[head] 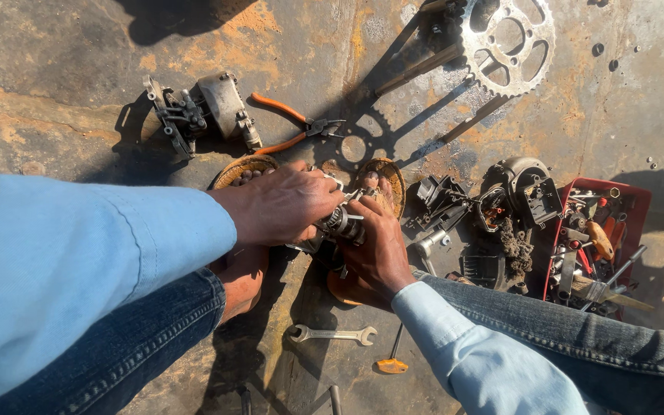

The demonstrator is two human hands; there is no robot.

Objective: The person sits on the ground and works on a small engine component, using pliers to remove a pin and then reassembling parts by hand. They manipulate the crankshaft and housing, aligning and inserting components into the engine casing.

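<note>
Squatting over an oily, rust-stained floor [78, 61], with the left hand [282, 204] closed over the top of a small metal engine part [341, 223] and the right hand [378, 246] gripping it from below, fingers curled tight around it. Held low between the knees, just above the sandalled feet. Pliers [293, 127] with orange handles lying near, beside a grey metal housing [205, 107]; a wrench [332, 334] and a yellow-handled screwdriver [393, 357] just below the hands. Off to the right, a red tray [639, 204] crammed with tools, a toothed sprocket [507, 42] up top. Greasy metal likely to slip from the grip; a dropped piece could land on bare toes or roll among the scattered loose parts and get lost
</note>
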